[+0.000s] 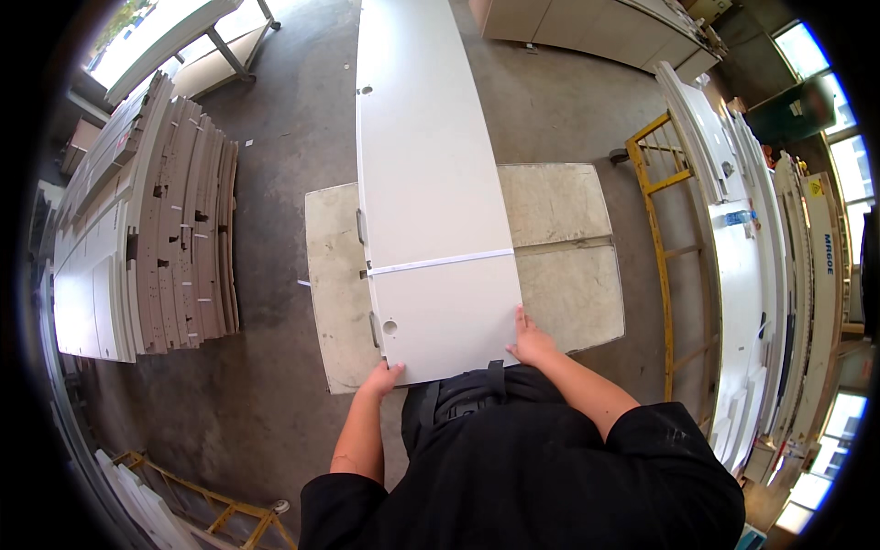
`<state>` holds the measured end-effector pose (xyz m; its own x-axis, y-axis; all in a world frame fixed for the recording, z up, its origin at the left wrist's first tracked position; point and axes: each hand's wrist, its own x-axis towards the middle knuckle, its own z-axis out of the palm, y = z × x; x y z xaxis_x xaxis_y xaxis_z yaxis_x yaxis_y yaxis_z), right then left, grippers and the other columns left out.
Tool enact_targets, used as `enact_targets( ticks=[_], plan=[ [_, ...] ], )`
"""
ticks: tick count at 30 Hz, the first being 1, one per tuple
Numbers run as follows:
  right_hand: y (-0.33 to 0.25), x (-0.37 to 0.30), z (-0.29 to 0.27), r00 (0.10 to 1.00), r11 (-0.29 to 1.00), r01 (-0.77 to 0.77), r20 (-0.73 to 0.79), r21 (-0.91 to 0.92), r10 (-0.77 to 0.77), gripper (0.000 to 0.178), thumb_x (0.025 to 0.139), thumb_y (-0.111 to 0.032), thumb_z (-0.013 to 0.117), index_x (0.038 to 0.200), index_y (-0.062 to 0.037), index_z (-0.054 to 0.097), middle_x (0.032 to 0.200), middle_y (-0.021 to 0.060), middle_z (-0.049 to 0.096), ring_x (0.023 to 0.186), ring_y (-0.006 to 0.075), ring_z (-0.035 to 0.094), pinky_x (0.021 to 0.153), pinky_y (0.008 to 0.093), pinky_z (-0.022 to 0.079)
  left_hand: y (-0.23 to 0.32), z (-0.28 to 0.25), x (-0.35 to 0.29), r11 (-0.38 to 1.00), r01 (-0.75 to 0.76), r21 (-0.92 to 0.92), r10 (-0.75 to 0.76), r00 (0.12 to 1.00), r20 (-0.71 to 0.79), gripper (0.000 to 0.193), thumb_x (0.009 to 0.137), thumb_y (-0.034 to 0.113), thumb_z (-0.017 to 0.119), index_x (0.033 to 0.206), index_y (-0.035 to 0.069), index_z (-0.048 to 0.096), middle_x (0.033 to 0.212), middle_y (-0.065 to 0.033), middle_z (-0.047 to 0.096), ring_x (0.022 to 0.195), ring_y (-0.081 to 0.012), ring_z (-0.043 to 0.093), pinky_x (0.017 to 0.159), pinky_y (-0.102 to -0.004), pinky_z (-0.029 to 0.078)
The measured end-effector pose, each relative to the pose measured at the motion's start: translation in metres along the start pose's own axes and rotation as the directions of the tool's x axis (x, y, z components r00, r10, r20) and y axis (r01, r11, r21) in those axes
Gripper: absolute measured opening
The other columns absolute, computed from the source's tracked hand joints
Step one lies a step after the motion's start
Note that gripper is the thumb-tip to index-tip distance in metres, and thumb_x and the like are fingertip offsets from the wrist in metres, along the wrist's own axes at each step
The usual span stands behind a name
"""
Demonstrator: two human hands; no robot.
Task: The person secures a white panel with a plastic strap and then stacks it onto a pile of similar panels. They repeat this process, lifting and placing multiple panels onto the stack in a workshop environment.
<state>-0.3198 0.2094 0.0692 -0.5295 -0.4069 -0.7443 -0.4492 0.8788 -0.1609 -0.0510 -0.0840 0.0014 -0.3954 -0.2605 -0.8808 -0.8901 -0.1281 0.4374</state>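
Observation:
A long white door panel point(434, 183) lies in front of me, its narrow near end against my waist. It has a round hole near this end, another farther up, and dark metal pieces along its left edge. A thin white strip point(440, 263) crosses it. At the near left corner my left hand point(380, 378) grips the panel, thumb on top, its other fingers hidden below. My right hand point(533, 343) holds the right edge close to the near corner, the thumb on the face and a finger stretched along the side. Under the panel is a worn pale board point(573, 284).
Stacked panels point(174, 229) stand at the left. To the right, a yellow wheeled frame point(653, 197) carries white panels point(733, 321) with a plastic bottle point(736, 218) on them. Another yellow frame point(220, 515) is at lower left. A long cabinet point(587, 32) stands far ahead.

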Motion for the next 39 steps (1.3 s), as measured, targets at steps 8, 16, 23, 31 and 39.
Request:
enact_targets(
  ticks=[8,16,23,31,39],
  plan=[
    [-0.005,-0.003,-0.007,1.000,1.000,-0.011,0.025,-0.029,0.012,0.108,0.089,-0.041,0.068,0.157,-0.0026,-0.006,0.155,0.0256,0.031,0.128,0.0410,0.052,0.103,0.0458,0.048,0.006,-0.003,-0.003,0.999,0.005,0.033,-0.006,0.999,0.036,0.056,0.099,0.037,0.060,0.135,-0.006,0.054,0.134,-0.0200,0.061,0.125,-0.0298,0.056,0.105,-0.0407,0.042],
    [0.002,0.003,0.004,1.000,1.000,0.010,-0.009,-0.007,-0.010,0.109,0.088,-0.041,0.069,0.157,-0.0023,-0.005,0.154,0.0262,0.032,0.128,0.0416,0.052,0.102,0.0459,0.048,0.008,-0.002,-0.004,1.000,-0.018,0.012,0.018,1.000,0.025,0.054,0.098,0.035,0.060,0.131,-0.007,0.056,0.131,-0.0214,0.063,0.123,-0.0304,0.058,0.104,-0.0407,0.043],
    [0.002,0.002,0.003,1.000,1.000,0.021,-0.009,0.001,-0.021,0.109,0.088,-0.041,0.069,0.157,-0.0021,-0.005,0.153,0.0265,0.033,0.127,0.0418,0.052,0.102,0.0456,0.048,-0.007,-0.001,0.009,1.000,-0.027,0.007,0.027,0.999,0.025,0.054,0.098,0.035,0.060,0.132,-0.006,0.056,0.132,-0.0206,0.062,0.123,-0.0302,0.058,0.104,-0.0406,0.043],
    [0.001,0.002,0.003,1.000,1.000,0.007,-0.001,0.008,-0.007,0.109,0.088,-0.040,0.069,0.157,-0.0021,-0.006,0.154,0.0263,0.032,0.130,0.0413,0.049,0.104,0.0455,0.046,-0.004,-0.002,0.007,0.999,-0.039,0.010,0.039,0.998,0.040,0.054,0.098,0.034,0.059,0.134,-0.006,0.054,0.133,-0.0205,0.062,0.124,-0.0298,0.057,0.104,-0.0400,0.043],
    [0.002,0.002,0.004,1.000,1.000,0.015,-0.009,0.004,-0.015,0.108,0.088,-0.040,0.070,0.157,-0.0005,-0.004,0.153,0.0275,0.032,0.131,0.0410,0.049,0.104,0.0453,0.046,0.006,-0.002,-0.002,0.999,-0.019,0.027,0.018,0.999,0.036,0.054,0.098,0.033,0.059,0.134,-0.007,0.053,0.133,-0.0209,0.061,0.124,-0.0303,0.057,0.105,-0.0406,0.042]
  ],
)
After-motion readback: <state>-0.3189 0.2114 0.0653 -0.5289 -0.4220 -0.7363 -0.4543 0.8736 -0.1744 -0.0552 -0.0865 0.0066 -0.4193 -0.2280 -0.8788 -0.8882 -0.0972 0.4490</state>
